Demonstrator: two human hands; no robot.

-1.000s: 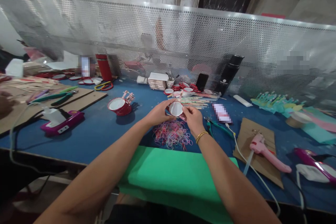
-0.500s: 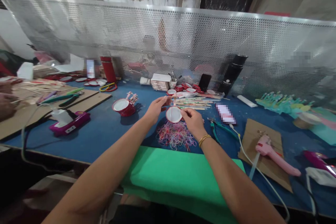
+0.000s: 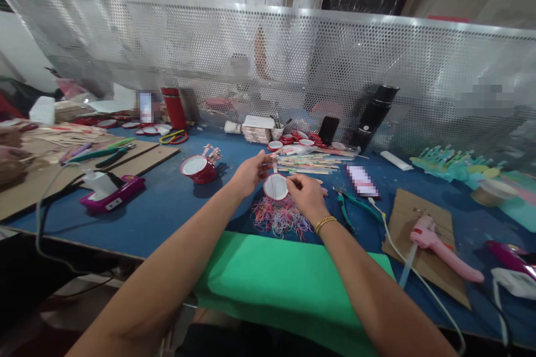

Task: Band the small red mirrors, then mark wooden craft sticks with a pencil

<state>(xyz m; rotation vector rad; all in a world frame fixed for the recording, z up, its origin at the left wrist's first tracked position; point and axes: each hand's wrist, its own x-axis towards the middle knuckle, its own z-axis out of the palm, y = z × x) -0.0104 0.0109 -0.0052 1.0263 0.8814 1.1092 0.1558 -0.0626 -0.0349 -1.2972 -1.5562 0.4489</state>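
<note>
A small round red-rimmed disc with a white face [image 3: 275, 187] is held between both my hands over the blue table [image 3: 167, 206]. My left hand [image 3: 250, 172] pinches a thin wooden stick [image 3: 274, 163] that rises from the disc's top edge. My right hand [image 3: 305, 196] grips the disc's right side; a gold bracelet circles its wrist. Just below lies a heap of coloured rubber bands [image 3: 280, 217]. A green cloth [image 3: 288, 281] covers the table's near edge under my forearms.
A red cup with sticks [image 3: 199, 168] stands to the left, a pink glue gun [image 3: 439, 245] on cardboard to the right, green pliers [image 3: 345, 207] beside my right hand. Loose sticks and red lids [image 3: 307, 162] lie behind. A perforated metal screen [image 3: 293, 67] closes the back. Another person's hand [image 3: 10, 164] shows far left.
The disc has come down from mid-air to just above the rubber bands, its white face turned toward me. My left hand has shifted from the disc's side to the stick.
</note>
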